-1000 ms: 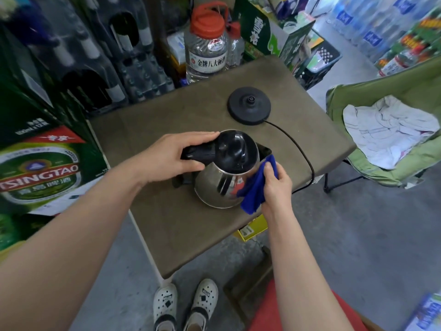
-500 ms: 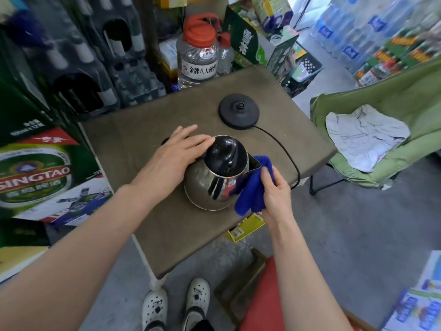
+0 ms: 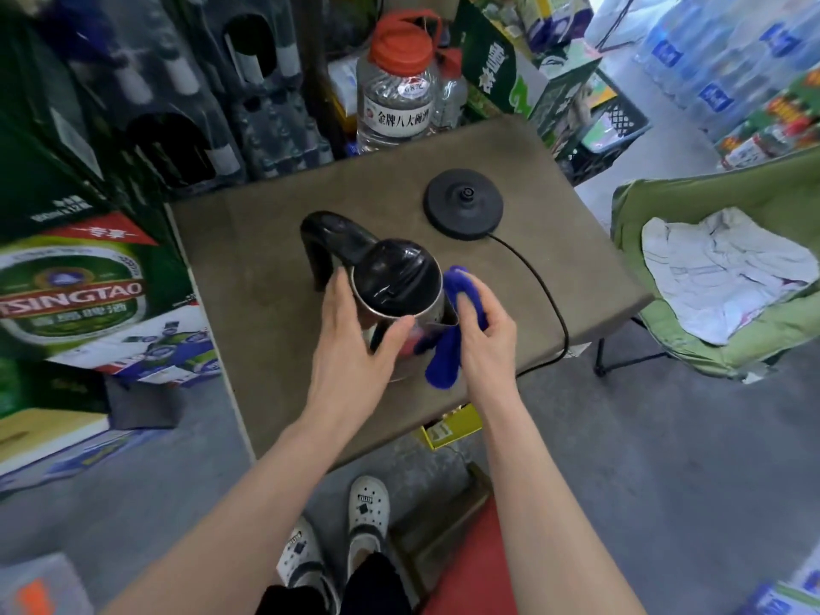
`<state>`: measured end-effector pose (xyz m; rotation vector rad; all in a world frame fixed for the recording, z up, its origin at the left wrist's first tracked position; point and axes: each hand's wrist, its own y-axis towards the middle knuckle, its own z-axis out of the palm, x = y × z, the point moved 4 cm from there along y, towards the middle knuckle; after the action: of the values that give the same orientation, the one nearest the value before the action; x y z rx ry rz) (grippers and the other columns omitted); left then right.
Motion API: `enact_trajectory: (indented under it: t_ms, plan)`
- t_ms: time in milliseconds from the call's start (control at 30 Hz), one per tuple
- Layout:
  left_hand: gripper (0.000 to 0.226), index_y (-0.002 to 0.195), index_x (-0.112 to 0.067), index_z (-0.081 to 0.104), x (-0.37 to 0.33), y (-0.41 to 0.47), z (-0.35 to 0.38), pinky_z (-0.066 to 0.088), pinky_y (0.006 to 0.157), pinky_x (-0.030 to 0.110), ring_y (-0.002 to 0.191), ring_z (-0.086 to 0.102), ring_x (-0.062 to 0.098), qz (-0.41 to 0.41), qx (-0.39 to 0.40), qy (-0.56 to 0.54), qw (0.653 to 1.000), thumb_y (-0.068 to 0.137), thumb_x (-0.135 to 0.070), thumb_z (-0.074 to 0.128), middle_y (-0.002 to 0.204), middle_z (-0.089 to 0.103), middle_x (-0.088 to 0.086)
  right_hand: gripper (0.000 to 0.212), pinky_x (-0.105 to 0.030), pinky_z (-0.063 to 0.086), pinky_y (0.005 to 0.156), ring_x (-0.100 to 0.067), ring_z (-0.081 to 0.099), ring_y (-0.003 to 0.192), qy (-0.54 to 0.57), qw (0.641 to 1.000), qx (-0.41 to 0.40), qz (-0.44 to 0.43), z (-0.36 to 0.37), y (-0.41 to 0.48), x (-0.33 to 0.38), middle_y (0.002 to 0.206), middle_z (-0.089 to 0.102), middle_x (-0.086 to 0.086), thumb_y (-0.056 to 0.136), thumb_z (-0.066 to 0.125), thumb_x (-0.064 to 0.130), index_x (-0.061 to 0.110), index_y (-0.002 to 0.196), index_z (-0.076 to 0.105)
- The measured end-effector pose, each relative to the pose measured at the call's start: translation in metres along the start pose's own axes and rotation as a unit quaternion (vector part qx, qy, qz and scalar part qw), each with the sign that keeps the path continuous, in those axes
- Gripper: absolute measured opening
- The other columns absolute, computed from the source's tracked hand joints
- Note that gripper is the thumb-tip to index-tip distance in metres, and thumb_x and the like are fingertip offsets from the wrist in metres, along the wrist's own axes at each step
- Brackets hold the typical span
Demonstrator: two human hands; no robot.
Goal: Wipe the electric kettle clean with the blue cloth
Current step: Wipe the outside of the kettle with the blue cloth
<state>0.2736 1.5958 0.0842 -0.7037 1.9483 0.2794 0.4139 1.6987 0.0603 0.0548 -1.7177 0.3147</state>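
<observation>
Right hand (image 3: 486,337) pinches blue cloth (image 3: 448,344) against kettle (image 3: 399,299) right side by the spout. Left hand (image 3: 350,344) open, cupped on near-left wall, steadying it. Kettle upright mid-table (image 3: 248,241), handle far-left, off base (image 3: 463,209) at far right. Step: wiping body. Next probably rotate kettle, rub unwiped steel.

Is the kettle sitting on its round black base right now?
No, the kettle stands on the table, apart from the base.
</observation>
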Motion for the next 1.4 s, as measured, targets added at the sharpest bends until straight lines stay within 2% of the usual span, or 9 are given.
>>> enact_trajectory:
  t_ms: [100, 267, 433, 600, 800, 967, 1133, 1300, 1400]
  plan:
    - [0.077, 0.155, -0.025, 0.024, 0.0, 0.022, -0.009, 0.034, 0.114, 0.031, 0.142, 0.037, 0.012, 0.019, -0.003, 0.007, 1.0, 0.091, -0.044, 0.062, 0.157, 0.038, -0.004, 0.028, -0.028, 0.049, 0.1, -0.001, 0.065, 0.106, -0.001, 0.999, 0.037, 0.016, 0.007, 0.03, 0.009, 0.116, 0.074, 0.016, 0.106, 0.051, 0.019, 0.037, 0.117, 0.07]
    - [0.067, 0.152, -0.031, 0.031, -0.002, 0.049, -0.023, 0.024, 0.091, -0.007, 0.12, 0.038, -0.014, 0.067, 0.096, 0.022, 0.993, 0.094, -0.028, 0.064, 0.138, 0.042, -0.023, 0.021, -0.019, 0.053, 0.077, 0.002, 0.065, 0.083, 0.018, 0.998, 0.013, 0.061, -0.001, 0.023, -0.009, 0.089, 0.074, 0.018, 0.107, 0.051, 0.017, 0.026, 0.113, 0.069]
    - [0.079, 0.152, -0.038, 0.026, 0.022, 0.061, -0.036, 0.032, 0.117, 0.033, 0.136, 0.042, 0.001, 0.047, 0.161, -0.027, 0.985, 0.084, -0.05, 0.063, 0.147, 0.045, -0.017, 0.023, -0.046, 0.055, 0.099, -0.018, 0.069, 0.1, 0.008, 0.999, -0.018, 0.025, 0.012, 0.023, -0.004, 0.107, 0.076, 0.002, 0.104, 0.055, 0.021, 0.019, 0.12, 0.07]
    - [0.094, 0.153, -0.05, 0.015, 0.034, 0.054, -0.033, 0.026, 0.121, 0.04, 0.146, 0.024, -0.002, 0.046, 0.17, -0.05, 0.983, 0.076, -0.056, 0.069, 0.16, 0.025, -0.022, 0.029, -0.046, 0.051, 0.106, -0.021, 0.067, 0.116, 0.007, 1.0, -0.014, 0.001, 0.021, 0.064, 0.003, 0.12, 0.074, -0.004, 0.104, 0.055, 0.024, 0.014, 0.128, 0.068]
    - [0.131, 0.156, -0.04, 0.006, 0.031, 0.065, -0.01, 0.021, 0.121, 0.028, 0.146, 0.017, -0.007, 0.091, 0.086, 0.001, 0.992, 0.054, -0.056, 0.087, 0.162, 0.015, -0.022, 0.025, -0.024, 0.051, 0.082, -0.005, 0.062, 0.089, -0.018, 0.993, 0.058, -0.098, 0.013, 0.084, -0.008, 0.1, 0.071, 0.004, 0.106, 0.053, 0.019, 0.009, 0.123, 0.069]
    - [0.139, 0.155, -0.038, 0.011, 0.058, 0.063, -0.008, 0.033, 0.117, 0.035, 0.142, 0.031, 0.003, 0.123, -0.012, 0.007, 0.992, 0.043, -0.062, 0.088, 0.152, 0.025, -0.011, 0.024, -0.041, 0.051, 0.098, -0.01, 0.062, 0.101, 0.033, 0.978, 0.073, -0.194, 0.036, 0.099, -0.012, 0.105, 0.071, 0.002, 0.103, 0.052, 0.023, 0.016, 0.115, 0.073]
    - [0.13, 0.152, -0.036, 0.019, 0.065, 0.042, 0.013, 0.037, 0.114, 0.033, 0.136, 0.041, 0.005, 0.18, -0.058, 0.003, 0.982, 0.045, -0.063, 0.087, 0.147, 0.027, -0.008, 0.022, -0.06, 0.048, 0.103, -0.028, 0.065, 0.101, 0.108, 0.973, 0.146, -0.146, 0.034, 0.122, -0.039, 0.107, 0.074, -0.011, 0.1, 0.057, 0.029, 0.03, 0.1, 0.078]
    - [0.141, 0.157, -0.023, 0.01, 0.059, 0.028, 0.034, 0.026, 0.121, 0.035, 0.145, 0.028, 0.007, 0.19, -0.141, 0.064, 0.969, 0.048, -0.071, 0.085, 0.158, 0.029, -0.003, 0.026, -0.034, 0.047, 0.076, -0.018, 0.054, 0.081, 0.115, 0.966, 0.165, -0.161, 0.022, 0.099, -0.049, 0.085, 0.062, -0.004, 0.107, 0.048, 0.017, 0.022, 0.093, 0.069]
    - [0.128, 0.157, -0.018, 0.012, 0.053, 0.013, 0.047, 0.024, 0.118, 0.022, 0.141, 0.031, 0.0, 0.168, -0.177, 0.024, 0.969, 0.06, -0.05, 0.09, 0.156, 0.031, -0.012, 0.022, -0.044, 0.052, 0.079, -0.017, 0.056, 0.081, 0.097, 0.966, 0.161, -0.175, 0.005, 0.08, -0.049, 0.083, 0.065, -0.001, 0.099, 0.052, 0.03, 0.029, 0.085, 0.07]
